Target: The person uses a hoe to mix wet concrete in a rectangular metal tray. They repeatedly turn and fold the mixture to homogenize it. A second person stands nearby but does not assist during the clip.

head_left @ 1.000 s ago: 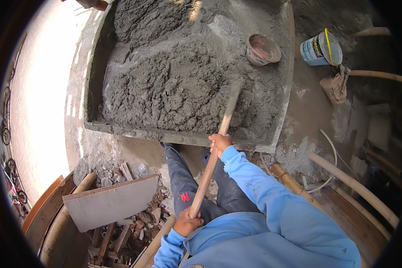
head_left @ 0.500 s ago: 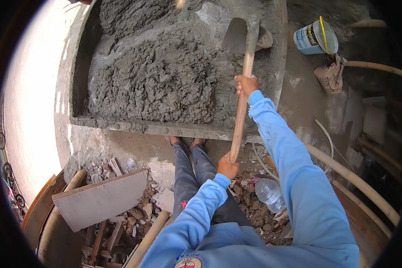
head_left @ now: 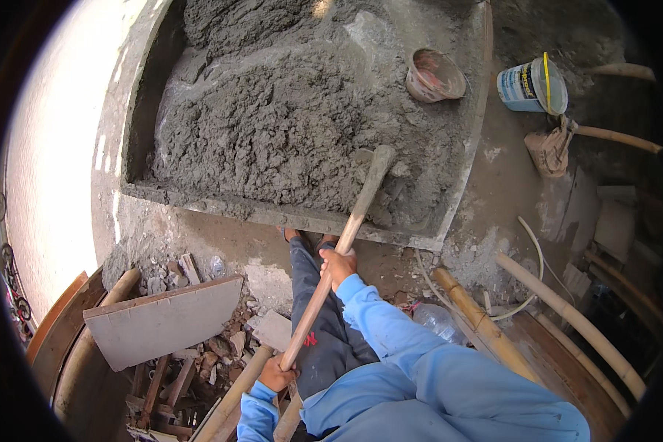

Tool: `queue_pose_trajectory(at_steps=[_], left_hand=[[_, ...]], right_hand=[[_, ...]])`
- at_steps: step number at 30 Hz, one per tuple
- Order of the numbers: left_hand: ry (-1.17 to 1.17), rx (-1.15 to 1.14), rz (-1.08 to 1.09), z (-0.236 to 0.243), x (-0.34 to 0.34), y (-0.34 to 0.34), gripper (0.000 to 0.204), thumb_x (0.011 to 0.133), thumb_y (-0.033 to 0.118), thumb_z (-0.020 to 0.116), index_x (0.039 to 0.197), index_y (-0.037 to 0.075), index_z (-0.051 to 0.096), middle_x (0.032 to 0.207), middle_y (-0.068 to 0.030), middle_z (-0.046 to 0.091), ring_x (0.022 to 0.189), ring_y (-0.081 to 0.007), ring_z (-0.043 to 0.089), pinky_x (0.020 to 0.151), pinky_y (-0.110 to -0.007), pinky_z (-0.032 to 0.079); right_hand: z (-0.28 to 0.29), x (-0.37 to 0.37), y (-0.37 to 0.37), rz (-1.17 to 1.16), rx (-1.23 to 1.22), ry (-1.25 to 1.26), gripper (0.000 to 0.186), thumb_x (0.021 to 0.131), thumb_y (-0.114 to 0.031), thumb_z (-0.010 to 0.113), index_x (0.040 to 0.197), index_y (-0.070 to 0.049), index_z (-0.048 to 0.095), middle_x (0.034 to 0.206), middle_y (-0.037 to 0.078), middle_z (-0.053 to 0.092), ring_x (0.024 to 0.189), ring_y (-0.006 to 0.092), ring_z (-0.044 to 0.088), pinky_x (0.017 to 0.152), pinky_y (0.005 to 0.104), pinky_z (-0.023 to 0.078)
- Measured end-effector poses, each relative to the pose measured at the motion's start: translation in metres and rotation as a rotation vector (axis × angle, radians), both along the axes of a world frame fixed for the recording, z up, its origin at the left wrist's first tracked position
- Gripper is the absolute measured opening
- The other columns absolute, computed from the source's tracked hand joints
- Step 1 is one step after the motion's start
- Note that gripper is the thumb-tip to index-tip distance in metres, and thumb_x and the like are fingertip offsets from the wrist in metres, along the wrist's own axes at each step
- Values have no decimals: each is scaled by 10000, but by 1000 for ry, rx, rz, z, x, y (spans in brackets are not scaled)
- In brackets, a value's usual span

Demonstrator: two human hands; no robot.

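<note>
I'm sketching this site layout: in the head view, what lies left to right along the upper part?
Bright pale ground → mixing tray wall → wet grey mortar heap → small crusted bucket → blue-and-white bucket → bamboo pole.

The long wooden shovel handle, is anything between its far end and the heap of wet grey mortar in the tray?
Nothing visible. The long wooden shovel handle, gripped by the right hand and left hand, already ends in the heap of wet grey mortar, crossing only the tray's near rim.
</note>
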State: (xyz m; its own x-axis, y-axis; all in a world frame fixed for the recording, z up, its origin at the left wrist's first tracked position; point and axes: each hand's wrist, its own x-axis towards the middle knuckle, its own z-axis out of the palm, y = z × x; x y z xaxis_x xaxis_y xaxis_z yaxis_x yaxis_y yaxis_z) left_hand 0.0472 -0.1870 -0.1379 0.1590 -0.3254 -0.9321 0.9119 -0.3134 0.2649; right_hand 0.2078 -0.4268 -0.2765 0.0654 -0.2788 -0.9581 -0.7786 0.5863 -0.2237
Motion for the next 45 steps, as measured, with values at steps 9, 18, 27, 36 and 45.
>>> queue_pose_trajectory(at_steps=[9,18,27,36,45], left_hand=[[-422,41,-294,-114,27,-59,355,687,115,653,1031,28,647,772,-212,658,744,-357,671,709,-400,525],[-211,-86,16,-79,31,-241,249,679,143,678,868,-2,608,693,-148,613,665,-291,619,636,-402,480],[-302,18,-354,15,81,-95,297,694,186,662,935,18,617,825,-248,644,803,-426,630,739,-463,496],[-591,152,-469,-99,67,34,266,707,73,663,970,89,628,746,-185,661,725,-359,668,679,-427,524],[-458,-169,-103,-193,45,-322,270,795,189,661,1018,47,606,870,-269,659,876,-470,623,745,-499,495]], right_hand=[[17,63,-72,-69,-29,-480,262,836,-86,715,863,-73,455,624,19,473,478,135,487,439,304,433],[-83,31,-223,309,-366,350,114,808,-66,604,839,44,595,589,105,520,476,230,533,444,389,460],[-12,40,-122,-199,28,134,112,807,-50,664,831,-25,557,592,25,464,468,141,443,444,336,402],[31,41,-2,-283,76,-633,280,802,-75,747,861,-81,473,618,25,491,504,153,512,491,322,452],[-46,109,-284,172,-515,-253,250,819,-145,720,850,4,522,598,43,500,440,138,482,392,324,410]])
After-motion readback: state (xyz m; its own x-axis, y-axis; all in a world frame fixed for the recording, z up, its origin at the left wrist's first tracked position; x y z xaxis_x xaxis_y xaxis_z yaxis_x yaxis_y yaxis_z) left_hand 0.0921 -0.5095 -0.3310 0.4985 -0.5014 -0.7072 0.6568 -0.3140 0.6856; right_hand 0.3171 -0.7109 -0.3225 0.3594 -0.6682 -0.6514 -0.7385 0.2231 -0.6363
